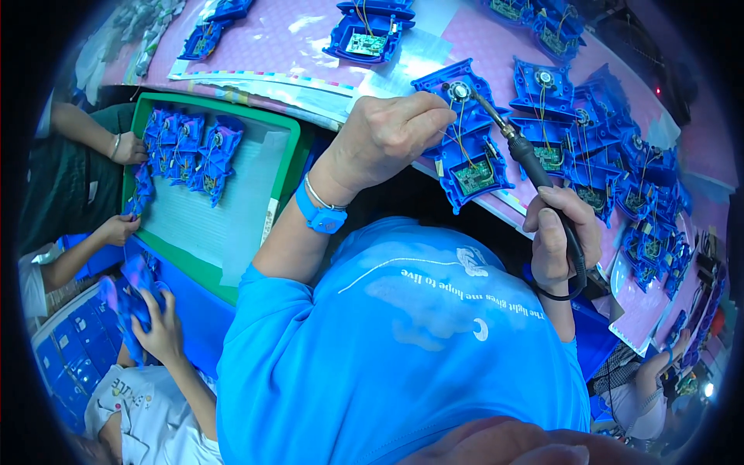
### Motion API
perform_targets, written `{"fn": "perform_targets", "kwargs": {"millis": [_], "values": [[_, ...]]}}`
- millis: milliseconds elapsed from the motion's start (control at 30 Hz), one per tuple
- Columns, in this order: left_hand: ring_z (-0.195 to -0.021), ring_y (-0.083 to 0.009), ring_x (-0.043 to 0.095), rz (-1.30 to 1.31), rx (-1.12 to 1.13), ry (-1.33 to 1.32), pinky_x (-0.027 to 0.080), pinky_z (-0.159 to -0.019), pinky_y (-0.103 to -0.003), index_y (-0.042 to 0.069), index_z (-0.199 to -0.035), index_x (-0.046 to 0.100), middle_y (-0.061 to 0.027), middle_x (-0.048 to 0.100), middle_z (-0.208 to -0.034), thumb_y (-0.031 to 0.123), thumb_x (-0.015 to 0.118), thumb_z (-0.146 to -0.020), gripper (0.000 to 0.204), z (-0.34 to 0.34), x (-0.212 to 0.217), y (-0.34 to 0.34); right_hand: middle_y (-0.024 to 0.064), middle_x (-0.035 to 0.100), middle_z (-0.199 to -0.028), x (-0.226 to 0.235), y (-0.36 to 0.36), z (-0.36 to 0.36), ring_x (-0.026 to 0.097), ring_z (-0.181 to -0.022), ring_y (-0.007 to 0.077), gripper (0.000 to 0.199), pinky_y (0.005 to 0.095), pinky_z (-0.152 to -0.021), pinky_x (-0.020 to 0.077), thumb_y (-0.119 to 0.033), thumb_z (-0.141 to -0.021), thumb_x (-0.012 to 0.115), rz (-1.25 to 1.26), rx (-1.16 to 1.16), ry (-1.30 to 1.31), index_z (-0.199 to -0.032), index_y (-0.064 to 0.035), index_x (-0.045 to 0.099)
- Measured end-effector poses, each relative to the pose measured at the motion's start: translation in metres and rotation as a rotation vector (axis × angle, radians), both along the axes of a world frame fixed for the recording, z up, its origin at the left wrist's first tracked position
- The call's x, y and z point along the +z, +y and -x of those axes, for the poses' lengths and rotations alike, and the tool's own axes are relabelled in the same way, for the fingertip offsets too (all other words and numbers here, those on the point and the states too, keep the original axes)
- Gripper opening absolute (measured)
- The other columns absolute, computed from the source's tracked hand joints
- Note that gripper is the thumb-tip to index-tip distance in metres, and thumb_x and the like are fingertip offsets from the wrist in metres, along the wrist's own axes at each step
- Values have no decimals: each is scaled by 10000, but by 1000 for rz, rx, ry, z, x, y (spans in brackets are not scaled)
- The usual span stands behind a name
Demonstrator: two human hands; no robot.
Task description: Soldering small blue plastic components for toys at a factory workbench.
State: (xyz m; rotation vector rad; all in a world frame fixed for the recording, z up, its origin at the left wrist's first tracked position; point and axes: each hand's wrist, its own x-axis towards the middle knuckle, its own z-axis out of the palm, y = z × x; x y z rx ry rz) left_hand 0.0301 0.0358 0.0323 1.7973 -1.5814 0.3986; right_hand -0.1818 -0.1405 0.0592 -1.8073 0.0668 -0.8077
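Note:
My left hand (387,136), with a blue wristband and a thin bracelet, is closed at the left edge of a blue plastic housing (465,147). Its fingertips pinch a thin strand of wire that leads toward the housing. The open housing shows a green circuit board (474,175), yellow wires and a small round part (460,91) at its top. My right hand (562,232) grips the black handle of a soldering iron (527,155). The iron's metal tip reaches the round part. A black cord loops below this hand.
Several more open blue housings (612,147) lie on the pink table (279,39) to the right and at the back. At left stands a green tray (209,263) with blue housings in it, with other people's hands (128,147) at it. Another person (159,325) holds a blue part.

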Motion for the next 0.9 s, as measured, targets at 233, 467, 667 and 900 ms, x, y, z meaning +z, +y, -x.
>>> {"fn": "perform_targets", "kwargs": {"millis": [233, 467, 667, 900], "values": [[-771, -226, 736, 3, -8, 85, 597, -632, -313, 58, -1000, 732, -76, 738, -956, 8, 815, -748, 270, 3, 4, 1, 98, 640, -714, 0, -3, 4, 616, -602, 145, 226, 272, -558, 463, -32, -895, 635, 32, 13, -10, -1096, 63, 675], [-739, -208, 720, 74, -46, 380, 570, -611, -300, 59, -935, 748, -59, 719, -911, 36, 846, -744, 216, -5, 7, 21, 116, 607, -755, 0, -5, 4, 571, -623, 150, 252, 276, -570, 445, -58, -935, 596, 22, 33, -12, -1150, 61, 653], [-771, -175, 717, 6, -29, 519, 561, -617, -290, 54, -979, 787, -64, 735, -893, 77, 880, -762, 236, 16, 11, 40, 91, 594, -786, -5, -9, 7, 554, -638, 134, 222, 262, -575, 433, -20, -917, 609, -8, -7, -32, -1114, 71, 656], [-831, -230, 705, 88, -74, 587, 574, -696, -323, 57, -1011, 750, -78, 691, -976, 18, 807, -766, 254, 37, -6, 31, 57, 527, -725, -22, -16, 22, 449, -650, 108, 255, 247, -603, 352, -44, -1005, 519, -139, -84, -37, -1187, 96, 631]]}}
